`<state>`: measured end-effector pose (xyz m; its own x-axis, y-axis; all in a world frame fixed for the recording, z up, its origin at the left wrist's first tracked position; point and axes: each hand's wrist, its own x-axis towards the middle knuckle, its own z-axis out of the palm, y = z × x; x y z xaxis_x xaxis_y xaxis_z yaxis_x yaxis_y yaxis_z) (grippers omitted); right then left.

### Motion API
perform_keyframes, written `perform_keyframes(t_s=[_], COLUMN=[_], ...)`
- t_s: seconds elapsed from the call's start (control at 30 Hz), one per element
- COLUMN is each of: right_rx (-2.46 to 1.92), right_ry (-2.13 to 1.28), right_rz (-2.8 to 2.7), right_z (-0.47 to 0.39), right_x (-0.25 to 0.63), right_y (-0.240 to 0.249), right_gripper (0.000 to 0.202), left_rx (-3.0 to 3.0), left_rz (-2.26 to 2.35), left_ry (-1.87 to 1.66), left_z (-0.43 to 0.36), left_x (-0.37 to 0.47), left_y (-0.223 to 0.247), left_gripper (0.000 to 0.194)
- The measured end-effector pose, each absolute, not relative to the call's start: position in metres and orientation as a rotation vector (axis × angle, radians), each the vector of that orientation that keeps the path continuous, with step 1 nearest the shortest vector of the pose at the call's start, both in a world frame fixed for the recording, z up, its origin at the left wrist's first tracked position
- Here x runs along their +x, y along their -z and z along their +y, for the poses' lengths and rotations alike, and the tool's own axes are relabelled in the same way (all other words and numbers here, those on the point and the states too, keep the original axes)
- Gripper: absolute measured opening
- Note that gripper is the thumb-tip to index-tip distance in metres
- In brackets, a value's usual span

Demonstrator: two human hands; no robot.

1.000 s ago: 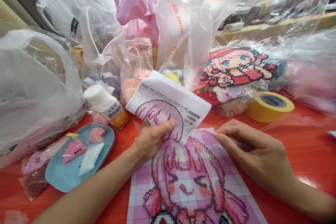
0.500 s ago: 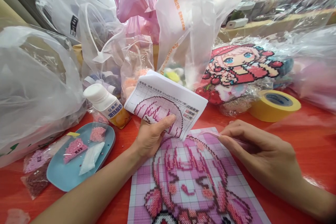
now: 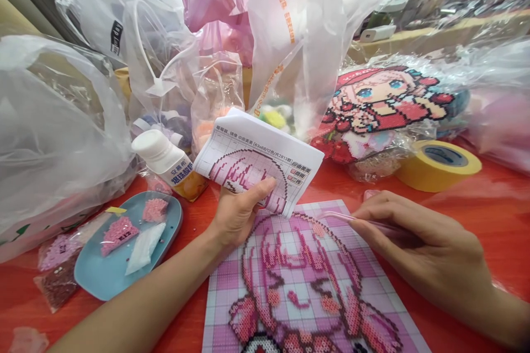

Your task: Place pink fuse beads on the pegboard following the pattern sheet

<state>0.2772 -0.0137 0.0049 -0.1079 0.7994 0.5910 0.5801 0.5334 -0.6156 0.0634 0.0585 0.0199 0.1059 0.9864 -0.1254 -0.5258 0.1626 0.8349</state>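
Surface (image 3: pixel 488 215) red, plastic bags (image 3: pixel 62 121) across frame top, possibly window behind. Left hand (image 3: pixel 236 215) grips pattern sheet (image 3: pixel 256 162); right hand (image 3: pixel 422 248) pinches tweezers (image 3: pixel 351 218) over bead board (image 3: pixel 306 287).

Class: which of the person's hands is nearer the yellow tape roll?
Right. The right hand lies just below the yellow tape roll; the left hand is far across.

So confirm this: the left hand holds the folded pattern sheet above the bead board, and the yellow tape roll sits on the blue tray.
Not quite. The head view shows the yellow tape roll on the red table, far right of the blue tray. The left hand does hold the folded pattern sheet above the bead board.
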Motion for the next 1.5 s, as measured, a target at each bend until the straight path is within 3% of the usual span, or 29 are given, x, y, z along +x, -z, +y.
perform_keyframes(t_s=[0.43,0.8,1.5], right_rx=[-1.081,-1.122,-1.175], right_ry=[-0.129,-0.008,-0.023], right_rz=[-1.962,-1.997,-1.951], right_z=[-0.007,-0.007,-0.006], right_x=[0.290,0.294,0.294], right_y=[0.001,0.005,0.004], right_gripper=[0.007,0.016,0.022], left_rx=[0.694,0.673,0.653], left_rz=[0.892,0.885,0.906], left_ry=[-1.396,-1.383,-1.375], left_z=[0.062,0.063,0.062], left_x=[0.064,0.065,0.062], left_y=[-0.021,-0.022,-0.021], left_gripper=[0.049,0.057,0.049])
